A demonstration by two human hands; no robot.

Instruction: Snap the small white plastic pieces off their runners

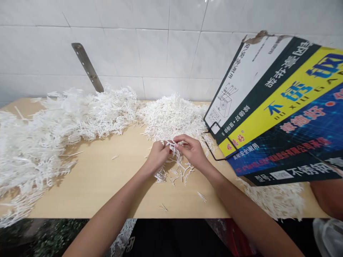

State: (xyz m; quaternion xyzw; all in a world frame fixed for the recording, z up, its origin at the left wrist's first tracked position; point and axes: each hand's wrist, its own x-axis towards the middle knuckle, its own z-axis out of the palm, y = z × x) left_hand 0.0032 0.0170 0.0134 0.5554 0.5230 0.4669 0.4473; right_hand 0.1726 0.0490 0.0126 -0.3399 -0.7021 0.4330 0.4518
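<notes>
Over the middle of the wooden table, my left hand (pixel 158 154) and my right hand (pixel 194 152) come close together. Between their fingertips is a thin white branched plastic piece (pixel 172 144), pinched from both sides. The left fingers are curled and partly hidden behind the thumb. More white branched plastic pieces (pixel 184 172) lie under and just in front of the hands. Right behind the hands rises a heap of small white plastic pieces (pixel 173 114).
A large pile of white branched plastic (pixel 66 114) covers the table's (pixel 107 178) left and back. A printed cardboard box (pixel 278 107) leans at right, with a black wire frame (pixel 221 157) at its corner. Another white heap (pixel 276 200) and a person's arm (pixel 327 196) are beyond it.
</notes>
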